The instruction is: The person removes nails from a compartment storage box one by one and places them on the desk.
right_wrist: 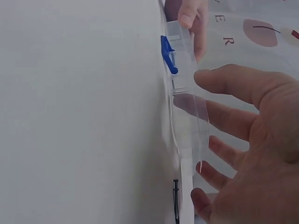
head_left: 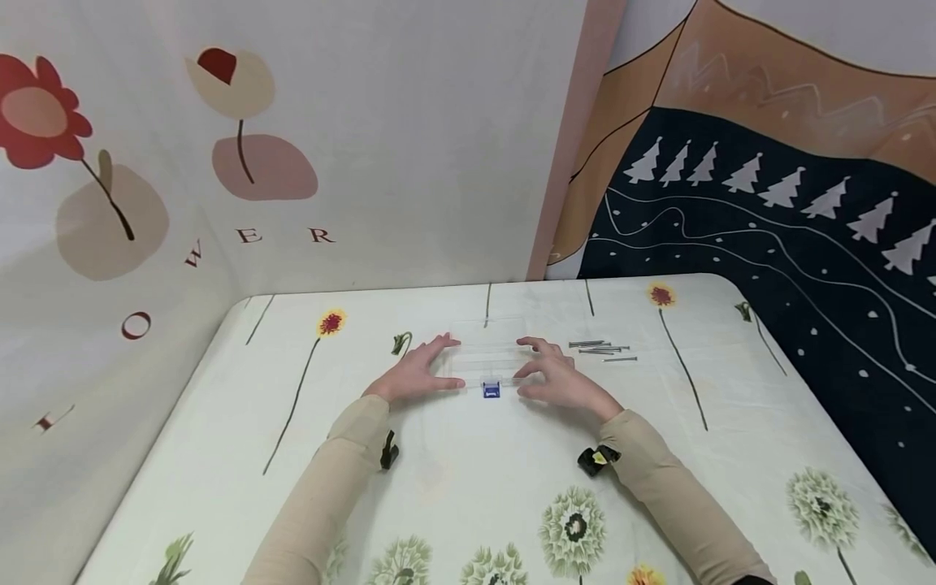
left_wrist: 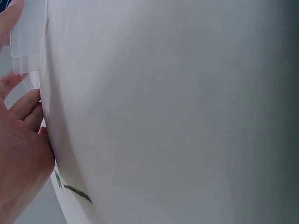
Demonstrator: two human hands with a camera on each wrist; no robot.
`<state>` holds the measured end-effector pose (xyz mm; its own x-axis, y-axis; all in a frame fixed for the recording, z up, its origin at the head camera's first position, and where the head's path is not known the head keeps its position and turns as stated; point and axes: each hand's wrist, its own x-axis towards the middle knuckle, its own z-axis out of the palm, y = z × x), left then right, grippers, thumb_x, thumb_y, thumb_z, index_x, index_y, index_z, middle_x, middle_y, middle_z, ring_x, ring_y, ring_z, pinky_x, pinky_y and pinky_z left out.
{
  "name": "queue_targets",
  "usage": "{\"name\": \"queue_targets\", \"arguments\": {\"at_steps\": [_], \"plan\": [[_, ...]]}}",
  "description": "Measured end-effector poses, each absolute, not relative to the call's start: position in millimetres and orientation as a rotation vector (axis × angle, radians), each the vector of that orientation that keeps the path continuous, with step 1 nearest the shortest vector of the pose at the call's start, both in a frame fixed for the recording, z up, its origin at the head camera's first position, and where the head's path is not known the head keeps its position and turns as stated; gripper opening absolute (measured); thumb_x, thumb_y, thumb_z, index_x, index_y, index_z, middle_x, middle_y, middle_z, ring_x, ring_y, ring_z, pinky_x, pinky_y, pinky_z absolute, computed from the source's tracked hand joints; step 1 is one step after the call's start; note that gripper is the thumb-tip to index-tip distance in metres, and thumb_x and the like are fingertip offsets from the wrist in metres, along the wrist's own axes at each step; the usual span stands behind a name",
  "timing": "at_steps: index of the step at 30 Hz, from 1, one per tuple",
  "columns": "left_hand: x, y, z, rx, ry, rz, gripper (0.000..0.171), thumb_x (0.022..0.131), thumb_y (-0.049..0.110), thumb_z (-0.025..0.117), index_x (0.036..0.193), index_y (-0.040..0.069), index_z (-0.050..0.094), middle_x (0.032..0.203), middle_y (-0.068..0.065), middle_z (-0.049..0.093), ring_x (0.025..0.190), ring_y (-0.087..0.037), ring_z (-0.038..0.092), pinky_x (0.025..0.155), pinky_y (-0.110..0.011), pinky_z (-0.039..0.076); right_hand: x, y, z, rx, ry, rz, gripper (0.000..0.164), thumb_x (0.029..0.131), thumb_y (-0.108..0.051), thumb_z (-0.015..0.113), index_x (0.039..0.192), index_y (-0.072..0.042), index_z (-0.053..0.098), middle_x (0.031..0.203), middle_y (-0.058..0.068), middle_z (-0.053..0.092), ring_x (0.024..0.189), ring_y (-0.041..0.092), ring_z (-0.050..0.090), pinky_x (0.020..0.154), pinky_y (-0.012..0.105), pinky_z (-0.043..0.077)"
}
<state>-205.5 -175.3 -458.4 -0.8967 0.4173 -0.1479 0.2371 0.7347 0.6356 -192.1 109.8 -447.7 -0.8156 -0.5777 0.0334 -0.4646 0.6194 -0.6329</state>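
A clear plastic box [head_left: 488, 355] with a blue latch [head_left: 491, 390] on its near side lies on the table between both hands. My left hand [head_left: 418, 373] holds the box's left end, thumb at the near corner and a finger at the far one. In the left wrist view, the see-through box [left_wrist: 29, 39] shows beside the thumb. My right hand [head_left: 559, 378] is at the right end, fingers spread. The right wrist view shows its index finger through the clear plastic; whether it touches is hard to tell. The lid's position is unclear.
Several dark nails [head_left: 600, 348] lie loose on the table to the right of the box. A white flower-print cloth [head_left: 439, 479] covers the table. Printed fabric hangs [head_left: 409, 162] rise along the table's back and sides.
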Motion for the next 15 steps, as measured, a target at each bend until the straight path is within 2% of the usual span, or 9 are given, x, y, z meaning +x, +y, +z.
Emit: {"name": "queue_targets", "arguments": {"at_steps": [8,15], "plan": [[-206.1,-175.0,-460.1,0.5,2.653,0.898,0.084,0.066,0.063,0.064,0.136,0.027,0.034,0.147,0.001,0.013,0.132,-0.019,0.012,0.104,-0.048,0.013,-191.0,106.3,-446.0,-0.845,2.648,-1.001,0.021,0.079,-0.023,0.066,0.098,-0.015,0.069,0.14,0.006,0.027,0.123,0.031,0.023,0.091,0.058,0.018],[-205.6,-175.4,-459.4,0.496,2.654,0.906,0.084,0.066,0.063,0.064,0.136,0.027,0.035,0.147,0.001,0.014,0.133,-0.019,0.012,0.104,-0.048,0.014,-191.4,100.3,-447.1,-0.871,2.672,-0.948,0.022,0.078,-0.023,0.067,0.099,-0.017,0.069,0.141,0.008,0.026,0.123,0.036,0.019,0.087,0.06,0.021]]}}
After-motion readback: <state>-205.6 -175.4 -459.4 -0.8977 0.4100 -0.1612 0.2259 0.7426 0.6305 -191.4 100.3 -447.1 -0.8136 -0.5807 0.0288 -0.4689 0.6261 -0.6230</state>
